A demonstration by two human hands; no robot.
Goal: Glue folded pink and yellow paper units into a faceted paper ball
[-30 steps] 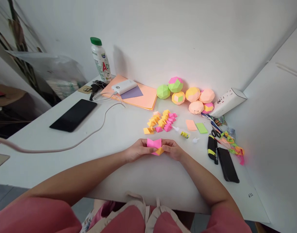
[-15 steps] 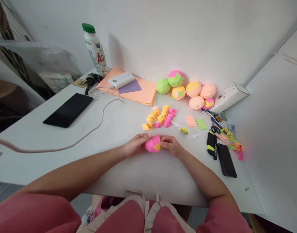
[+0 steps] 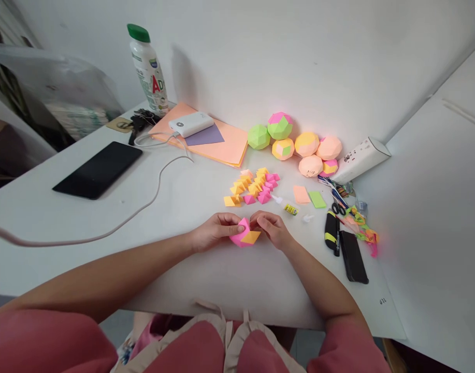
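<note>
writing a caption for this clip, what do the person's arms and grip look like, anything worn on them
The left sleeve and right sleeve are loose, plain dusty pink, ending around the elbows. Below them the left forearm and right forearm are bare. Left grip and right grip are ungloved; no watch or bracelet shows.

From my end I see a white table [image 3: 175, 207]: folded paper pieces [image 3: 255, 189] lie just beyond the left hand [image 3: 214, 231] and right hand [image 3: 274, 229], a glue bottle [image 3: 288, 207] past the latter, a black case [image 3: 354, 257] off to its right, a black tablet [image 3: 97, 170] well left of the former.
</note>
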